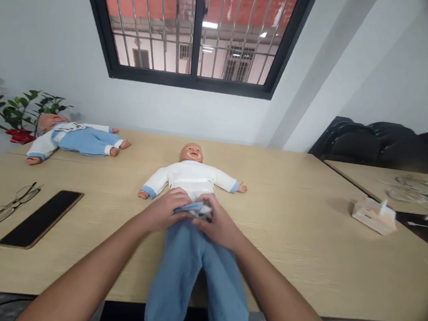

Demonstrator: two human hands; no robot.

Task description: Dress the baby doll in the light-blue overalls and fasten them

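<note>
A baby doll (192, 176) in a white long-sleeved top lies on its back on the table, head toward the wall and arms spread. Blue doll trousers (186, 258) stretch from the doll's hips toward me, and their legs hang over the table's front edge. My left hand (167, 209) is closed on the left side of the trousers' waistband. On the other side, my right hand (218, 221) also grips the waistband, with a patch of whitish lining showing between my fingers. The doll's legs are hidden by the trousers and my hands.
A second doll (84, 139) in blue and white lies at the back left, beside a potted plant (19, 108). Glasses (7, 207) and a black phone (42, 218) rest at the left. To the right are a tissue pack (374, 214), coiled cables (421, 191) and black chairs (380, 142).
</note>
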